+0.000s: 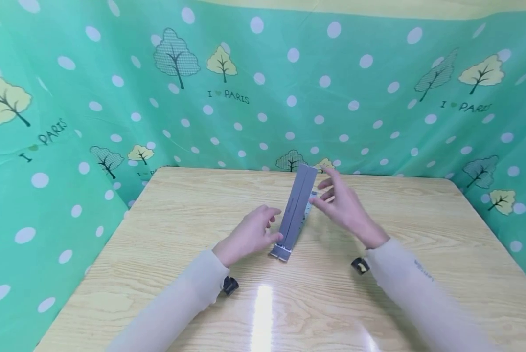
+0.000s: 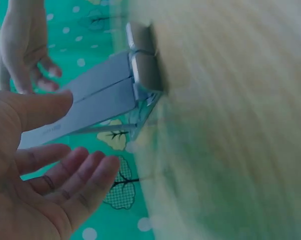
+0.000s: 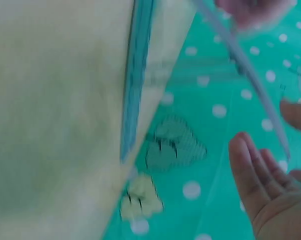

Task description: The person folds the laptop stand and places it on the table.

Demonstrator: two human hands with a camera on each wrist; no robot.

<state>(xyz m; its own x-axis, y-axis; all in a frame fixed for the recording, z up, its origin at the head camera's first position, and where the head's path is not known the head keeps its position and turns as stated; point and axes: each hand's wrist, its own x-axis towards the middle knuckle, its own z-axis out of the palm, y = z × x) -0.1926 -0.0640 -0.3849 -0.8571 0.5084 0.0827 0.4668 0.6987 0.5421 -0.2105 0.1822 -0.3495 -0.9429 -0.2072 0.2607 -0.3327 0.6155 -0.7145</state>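
A grey folding laptop stand [image 1: 297, 205] stands on the table with its top plate tilted up, lower lip toward me. In the left wrist view, the stand [image 2: 108, 92] shows two lip pieces and a folded support under the plate. My left hand [image 1: 251, 235] is at its lower left side, fingers loosely bent, thumb tip close to the plate's edge; I cannot tell if it touches. Beside the upper right edge is my right hand [image 1: 344, 208], fingers spread and holding nothing. The right wrist view shows the stand's base bar [image 3: 136, 85] on the table, blurred.
The wooden table [image 1: 170, 220] has its far edge behind the stand. A green dotted curtain [image 1: 227, 127] hangs at the back and both sides. Black wrist devices [image 1: 230, 286] sit under both sleeves.
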